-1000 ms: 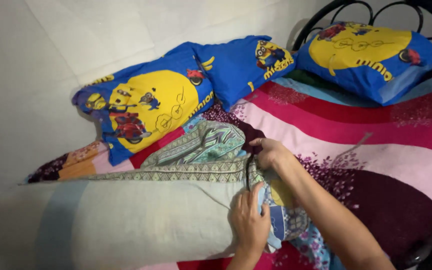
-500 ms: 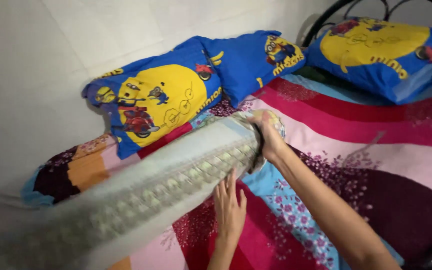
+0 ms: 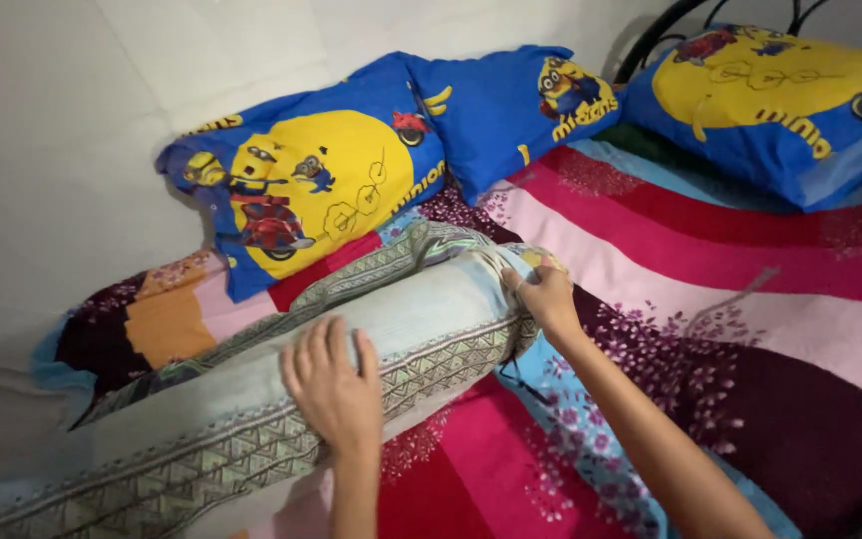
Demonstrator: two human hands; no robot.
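Note:
A long bolster in a pale green patterned cover (image 3: 251,384) lies slantwise across the bed, from the lower left up to the middle. My left hand (image 3: 334,384) rests flat on top of it, fingers spread. My right hand (image 3: 541,291) pinches the gathered cloth at the bolster's far end, fingers closed on the cover. Under both lies a bedsheet (image 3: 730,299) with pink, red and maroon stripes and small flower prints.
Two blue and yellow cartoon pillows (image 3: 351,170) lean against the white wall (image 3: 62,130) at the head of the bed. A third such pillow (image 3: 780,95) sits at the upper right before a black metal bed frame (image 3: 650,40).
The bolster has gone from raised in the air to lying on the bed beside the pillows. My left hand moved from under it onto its top. My right hand keeps its end.

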